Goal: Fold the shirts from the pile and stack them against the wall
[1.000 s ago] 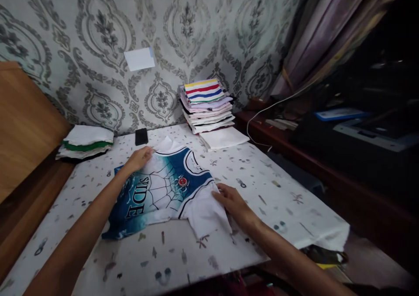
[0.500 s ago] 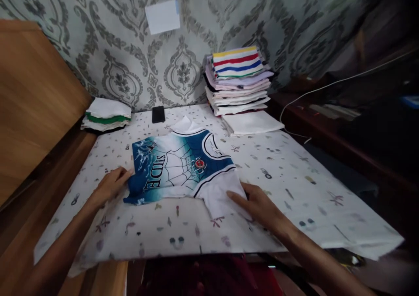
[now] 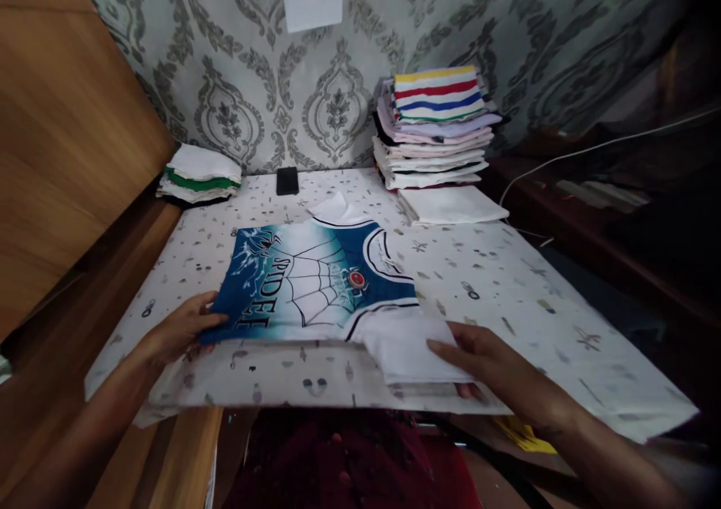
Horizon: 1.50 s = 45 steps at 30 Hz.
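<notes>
A small T-shirt point(image 3: 315, 276) with a blue-and-white spider web print and white sleeves lies spread on the table, its neckline to the right. My left hand point(image 3: 183, 325) pinches the shirt's bottom hem, thumb on top and fingers underneath. On the near white sleeve, my right hand point(image 3: 478, 355) grips the cuff, thumb above and fingertips showing below. The shirt's near side looks slightly raised off the cloth. The far sleeve lies on the table, pointing to the wall.
A tall stack of folded clothes point(image 3: 436, 134) stands at the back right, with a folded white cloth point(image 3: 454, 205) before it. A smaller folded pile point(image 3: 203, 175) and a black phone-like object point(image 3: 287, 181) sit at the back left. A wooden panel point(image 3: 73, 134) borders the left side.
My left hand has closed on the hem's near corner and the shirt's lower end is pulled straighter. My right hand still holds the sleeve, now drawn slightly outward. The view has shifted.
</notes>
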Each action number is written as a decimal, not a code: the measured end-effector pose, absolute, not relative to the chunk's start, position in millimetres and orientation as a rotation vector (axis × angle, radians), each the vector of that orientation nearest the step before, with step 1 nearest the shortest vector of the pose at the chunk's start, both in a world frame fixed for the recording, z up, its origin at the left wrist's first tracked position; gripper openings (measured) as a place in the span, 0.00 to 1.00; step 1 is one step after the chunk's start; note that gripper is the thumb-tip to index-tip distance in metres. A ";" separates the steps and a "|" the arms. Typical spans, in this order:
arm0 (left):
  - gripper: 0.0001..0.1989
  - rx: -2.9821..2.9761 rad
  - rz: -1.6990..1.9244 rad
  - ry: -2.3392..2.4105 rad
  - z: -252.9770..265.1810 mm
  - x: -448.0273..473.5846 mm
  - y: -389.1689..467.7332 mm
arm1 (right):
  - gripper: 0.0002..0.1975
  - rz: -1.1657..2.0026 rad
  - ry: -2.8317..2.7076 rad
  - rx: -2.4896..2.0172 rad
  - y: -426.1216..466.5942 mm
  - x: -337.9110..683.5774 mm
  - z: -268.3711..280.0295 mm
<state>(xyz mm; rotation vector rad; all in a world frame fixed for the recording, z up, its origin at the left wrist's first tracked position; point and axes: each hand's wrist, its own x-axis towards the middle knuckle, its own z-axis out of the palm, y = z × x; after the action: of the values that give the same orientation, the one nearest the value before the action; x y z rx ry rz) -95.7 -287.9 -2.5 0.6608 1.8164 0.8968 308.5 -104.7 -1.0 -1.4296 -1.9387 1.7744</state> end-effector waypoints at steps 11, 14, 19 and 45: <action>0.13 1.145 0.558 2.259 2.1 -170.9 -223.4 | 0.08 0.680 -2.867 -0.568 -119.6 203.1 6.0; 0.07 1.156 0.627 2.548 -3.0 -196.5 -165.3 | 0.09 0.534 -2.997 -0.048 -156.4 123.0 1.7; 0.06 1.178 0.700 2.522 -29.7 -218.3 -110.7 | 0.06 0.266 -3.015 0.160 -188.2 56.0 -25.0; 0.06 1.410 0.724 2.354 -33.8 -248.8 -125.8 | 0.06 0.677 -3.079 0.020 -197.4 48.6 -14.5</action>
<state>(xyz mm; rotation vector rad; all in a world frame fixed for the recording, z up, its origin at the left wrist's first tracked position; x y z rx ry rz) -248.8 -125.8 -33.8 1.4105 2.3536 0.7237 48.6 -197.4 -14.5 0.0201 -3.0794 0.6767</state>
